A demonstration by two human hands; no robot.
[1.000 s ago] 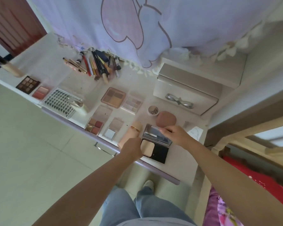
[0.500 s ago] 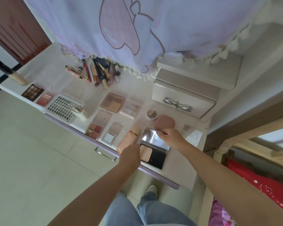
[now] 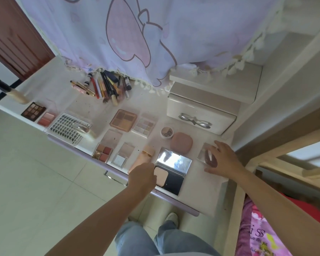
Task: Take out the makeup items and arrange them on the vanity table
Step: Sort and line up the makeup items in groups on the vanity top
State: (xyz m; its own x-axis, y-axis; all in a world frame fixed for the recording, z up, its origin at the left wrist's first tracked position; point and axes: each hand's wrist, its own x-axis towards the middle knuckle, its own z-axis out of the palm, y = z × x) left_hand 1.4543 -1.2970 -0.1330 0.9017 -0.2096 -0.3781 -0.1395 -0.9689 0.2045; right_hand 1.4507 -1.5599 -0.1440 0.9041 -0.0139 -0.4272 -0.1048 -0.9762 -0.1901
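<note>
An open black powder compact (image 3: 174, 180) with a raised mirror lid (image 3: 174, 160) lies near the front edge of the vanity table (image 3: 78, 100). My left hand (image 3: 142, 177) is closed on the compact's left edge, beside a peach tube (image 3: 146, 156). My right hand (image 3: 224, 159) rests with spread fingers on a small clear case (image 3: 204, 153) to the right of the compact. A pink rounded compact (image 3: 181, 143) and a small round pot (image 3: 167, 132) sit just behind. Several palettes, among them an orange one (image 3: 123, 120), lie in rows to the left.
Brushes and pencils (image 3: 103, 87) are piled at the back under a hanging lilac cloth (image 3: 137, 34). A lash tray (image 3: 67, 128) and a dark eyeshadow palette (image 3: 33, 111) lie at the far left. A cream drawer box (image 3: 201, 115) stands at the back right. Pink bedding (image 3: 257, 237) borders the right.
My right hand has let go of the mirror lid and moved right onto the clear case. The lid stays up. My left hand has stayed at the compact's left edge.
</note>
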